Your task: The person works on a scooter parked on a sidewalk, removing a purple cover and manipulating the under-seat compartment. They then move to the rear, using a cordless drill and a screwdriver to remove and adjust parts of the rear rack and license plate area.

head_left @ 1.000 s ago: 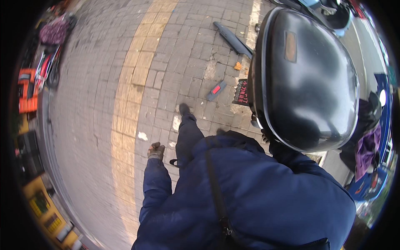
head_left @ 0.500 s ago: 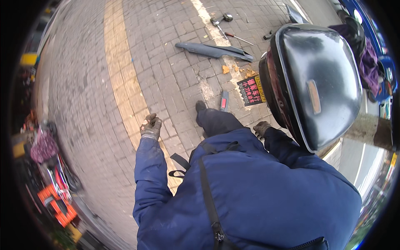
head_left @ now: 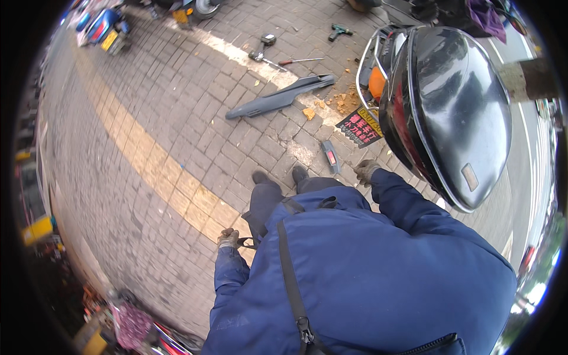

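My left hand (head_left: 228,238), in a worn, dirty work glove, hangs low beside my dark trousers, fingers curled in and nothing showing in them. My right hand (head_left: 367,171), gloved too, is held beside the scooter's glossy black top box (head_left: 458,118), apart from it, its fingers loosely closed. On the paving ahead of that hand lies a small grey plastic part with a red reflector (head_left: 331,157). A long dark-grey plastic panel (head_left: 278,99) rests farther off. Below the box are the scooter's yellow plate and a black mud flap (head_left: 358,128).
Beyond the panel lie a red-handled screwdriver (head_left: 300,60), a dark tool with a round end (head_left: 264,46) and a green power drill (head_left: 340,31). Orange-brown fragments (head_left: 340,102) litter the bricks near the scooter. A blue scooter (head_left: 103,29) stands far left; a pole (head_left: 532,80) rises at right.
My view has swung to the right, bringing the green drill and far scooters in. My left hand has dropped back toward my side. Both feet now show instead of one.
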`<state>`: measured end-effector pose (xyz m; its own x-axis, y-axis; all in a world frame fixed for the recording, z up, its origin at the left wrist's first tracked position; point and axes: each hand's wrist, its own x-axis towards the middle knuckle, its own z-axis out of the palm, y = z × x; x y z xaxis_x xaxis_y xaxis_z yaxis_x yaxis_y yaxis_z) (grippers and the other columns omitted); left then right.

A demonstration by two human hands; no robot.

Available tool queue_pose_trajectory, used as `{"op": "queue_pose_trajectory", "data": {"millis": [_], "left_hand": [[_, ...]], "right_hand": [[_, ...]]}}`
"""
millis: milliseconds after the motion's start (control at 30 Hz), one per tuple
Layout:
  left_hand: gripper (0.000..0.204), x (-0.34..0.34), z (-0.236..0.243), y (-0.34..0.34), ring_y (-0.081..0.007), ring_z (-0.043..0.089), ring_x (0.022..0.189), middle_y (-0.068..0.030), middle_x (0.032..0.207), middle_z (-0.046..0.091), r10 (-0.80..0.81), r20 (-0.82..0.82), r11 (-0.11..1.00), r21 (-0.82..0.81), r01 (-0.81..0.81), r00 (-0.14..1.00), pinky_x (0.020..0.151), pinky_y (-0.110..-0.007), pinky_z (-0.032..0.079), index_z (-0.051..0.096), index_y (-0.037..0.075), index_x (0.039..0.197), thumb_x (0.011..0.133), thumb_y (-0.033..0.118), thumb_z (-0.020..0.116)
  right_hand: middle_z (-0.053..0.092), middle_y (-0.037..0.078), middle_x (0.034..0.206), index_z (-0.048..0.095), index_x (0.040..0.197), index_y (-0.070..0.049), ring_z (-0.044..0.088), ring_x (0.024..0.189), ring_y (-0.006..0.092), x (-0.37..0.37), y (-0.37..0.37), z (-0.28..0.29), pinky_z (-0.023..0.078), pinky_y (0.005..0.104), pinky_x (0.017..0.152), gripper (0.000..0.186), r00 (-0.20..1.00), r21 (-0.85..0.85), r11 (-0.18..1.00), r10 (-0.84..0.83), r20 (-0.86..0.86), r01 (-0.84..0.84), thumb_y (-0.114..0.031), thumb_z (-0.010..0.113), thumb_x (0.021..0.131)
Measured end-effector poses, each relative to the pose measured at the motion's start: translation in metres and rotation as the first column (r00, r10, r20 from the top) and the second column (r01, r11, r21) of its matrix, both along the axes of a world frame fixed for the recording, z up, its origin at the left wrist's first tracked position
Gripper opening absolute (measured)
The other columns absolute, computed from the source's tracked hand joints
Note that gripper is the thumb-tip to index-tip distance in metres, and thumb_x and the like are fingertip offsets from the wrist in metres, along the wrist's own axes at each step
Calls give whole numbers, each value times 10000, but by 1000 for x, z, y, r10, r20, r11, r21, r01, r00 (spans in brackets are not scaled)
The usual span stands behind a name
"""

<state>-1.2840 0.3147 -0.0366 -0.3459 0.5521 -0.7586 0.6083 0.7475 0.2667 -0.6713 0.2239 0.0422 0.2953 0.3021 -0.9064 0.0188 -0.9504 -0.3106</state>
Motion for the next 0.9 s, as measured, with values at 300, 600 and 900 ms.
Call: {"op": "queue_pose_trajectory", "data": {"millis": [300,600,900], "left_hand": [[424,67,46,338,-165,625,649,-113,857,678,-299,160,931,263,252,941,531,-302,514,587,-27,1191,837,185,683],[455,182,80,532,-125,571,593,-73,811,645,-610,192,785,278,554,769,491,-276,483,547,6,1261,834,97,679],[473,221,73,613,-191,623,628,-153,897,670,-588,105,808,36,588,802,504,-338,531,536,-12,1275,852,155,664]], "right_hand": [[632,122,712,608,1053,-18,608,518,253,-70,85,-19,454,377,420,305,922,-44,921,-387,2,387,-281,637,903],[663,159,782,608,1077,11,649,570,297,-114,139,-33,505,421,429,314,816,-105,810,-578,25,577,-262,601,923],[649,95,799,615,1064,-34,621,590,215,-47,260,-25,481,357,453,295,772,38,772,-635,20,634,-289,611,916]]}}
